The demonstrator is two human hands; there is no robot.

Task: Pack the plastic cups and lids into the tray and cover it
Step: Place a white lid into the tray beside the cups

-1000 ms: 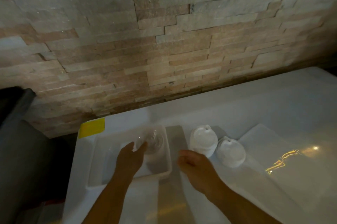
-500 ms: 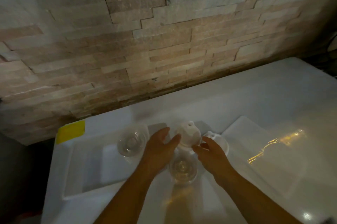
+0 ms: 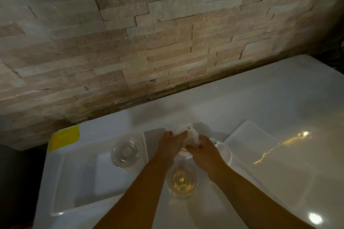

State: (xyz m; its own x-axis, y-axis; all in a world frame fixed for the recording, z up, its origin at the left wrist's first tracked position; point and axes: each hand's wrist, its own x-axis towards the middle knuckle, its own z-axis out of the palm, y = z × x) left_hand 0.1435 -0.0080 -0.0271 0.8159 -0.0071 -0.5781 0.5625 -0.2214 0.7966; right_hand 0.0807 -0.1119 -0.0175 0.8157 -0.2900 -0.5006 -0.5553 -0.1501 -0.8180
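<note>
A white tray (image 3: 63,182) lies at the left of the white table, with one clear plastic cup (image 3: 126,151) standing in its far right corner. A second clear cup (image 3: 182,181) stands on the table between my forearms, just right of the tray. Beyond it, both hands hold a stack of white lids (image 3: 187,134): my left hand (image 3: 170,145) grips its left side and my right hand (image 3: 203,151) its right side. Another white lid (image 3: 224,151) lies partly hidden behind my right hand. The flat clear tray cover (image 3: 260,146) rests on the table to the right.
A stone-brick wall (image 3: 167,42) runs along the far edge of the table (image 3: 260,98). Yellow tape (image 3: 64,137) marks the table's far left corner. A dark object sits off the table's left edge. Light glares on the cover at the right.
Both hands moved forward from around the near cup and closed on the stack of white lids. One second ago my left hand was at the cup in the tray.
</note>
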